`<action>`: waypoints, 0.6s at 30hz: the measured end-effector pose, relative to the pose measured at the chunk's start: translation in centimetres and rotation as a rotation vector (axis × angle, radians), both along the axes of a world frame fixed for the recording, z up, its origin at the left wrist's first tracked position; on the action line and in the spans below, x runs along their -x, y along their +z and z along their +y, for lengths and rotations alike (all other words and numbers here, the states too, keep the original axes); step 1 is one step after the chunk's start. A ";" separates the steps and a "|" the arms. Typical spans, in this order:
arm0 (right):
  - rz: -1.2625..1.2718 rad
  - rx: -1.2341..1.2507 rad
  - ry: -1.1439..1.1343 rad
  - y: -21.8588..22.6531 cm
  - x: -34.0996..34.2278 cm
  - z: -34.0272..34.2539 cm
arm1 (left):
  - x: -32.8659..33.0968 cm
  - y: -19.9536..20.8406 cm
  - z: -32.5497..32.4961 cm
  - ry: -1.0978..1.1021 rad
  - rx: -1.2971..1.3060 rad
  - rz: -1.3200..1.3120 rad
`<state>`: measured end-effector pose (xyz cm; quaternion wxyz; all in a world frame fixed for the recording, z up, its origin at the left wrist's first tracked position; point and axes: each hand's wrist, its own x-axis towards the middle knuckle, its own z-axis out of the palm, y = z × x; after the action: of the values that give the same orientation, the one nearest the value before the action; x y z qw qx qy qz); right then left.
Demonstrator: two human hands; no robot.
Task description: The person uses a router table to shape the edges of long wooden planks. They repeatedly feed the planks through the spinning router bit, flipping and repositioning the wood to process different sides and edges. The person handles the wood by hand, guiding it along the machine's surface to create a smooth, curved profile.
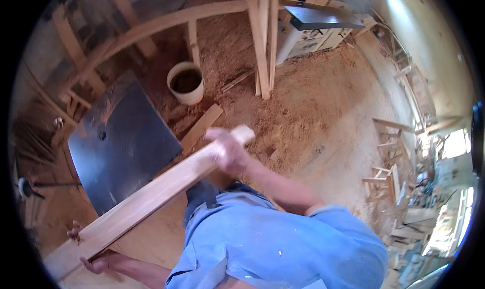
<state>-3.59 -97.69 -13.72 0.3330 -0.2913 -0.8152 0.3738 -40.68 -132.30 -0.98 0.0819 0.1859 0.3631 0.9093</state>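
Observation:
A long pale wooden board [151,193] lies slantwise in front of my body, from the lower left up to the middle of the view. Near its upper end, my right hand [228,151] is wrapped over it, a little blurred. My left hand [97,261] grips the board farther down at the lower left, with fingers showing at both of its edges. Just beyond the board is a flat dark metal table top [126,142] with a small round hole; whether the board touches it I cannot tell.
A pale bucket [191,97] with dark contents stands on the sawdust-covered floor [313,117], near a loose plank [202,127]. Upright timbers [263,41] rise ahead, beside a white cabinet with a dark top [326,18]. Small wooden frames [381,180] and scattered offcuts line the right side.

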 end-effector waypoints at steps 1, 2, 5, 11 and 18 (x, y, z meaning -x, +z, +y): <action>0.038 -0.029 0.092 1.5 -0.8 -1.5 | -1.3 1.2 3.0 -0.125 -0.032 0.027; 0.043 -0.053 0.151 3.3 -1.1 -3.0 | -2.9 2.6 5.7 -0.240 -0.050 0.063; -0.042 -0.170 0.301 8.0 -1.7 -4.5 | -9.7 5.2 15.8 -0.368 -0.040 0.031; 0.093 0.154 0.138 13.4 -6.6 -1.7 | -24.2 5.8 30.3 -0.836 -0.001 0.311; 0.181 0.447 -0.244 1.5 -16.4 4.7 | -34.0 0.6 46.7 -1.246 0.402 -0.013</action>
<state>12.84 -93.02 -12.26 0.3747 -0.4187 -0.6383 0.5262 -6.64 -85.59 -0.42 0.6289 0.3369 0.3496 0.6072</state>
